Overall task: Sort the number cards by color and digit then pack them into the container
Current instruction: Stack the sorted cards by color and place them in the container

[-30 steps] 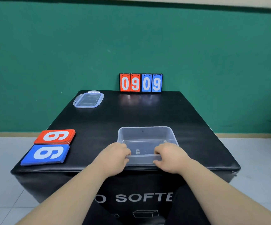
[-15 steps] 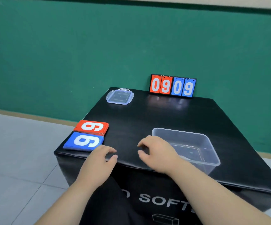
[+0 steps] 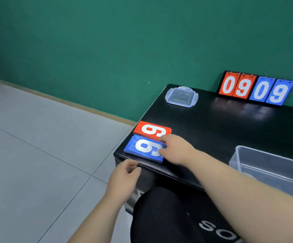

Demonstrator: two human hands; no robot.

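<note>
Where the black table (image 3: 212,130) meets its near left corner, a blue card stack (image 3: 140,148) with a white 6 or 9 is seen touching a red stack (image 3: 149,129). Its right end is covered by the right hand (image 3: 175,149), whose grip cannot be told; the left hand (image 3: 123,179) is held loosely curled and empty.

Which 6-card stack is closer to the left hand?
The blue stack, at the front edge of the table, just above the left hand. The red stack lies behind it, toward the wall.

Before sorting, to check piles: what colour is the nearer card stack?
Blue: the card stack, head view.
</note>
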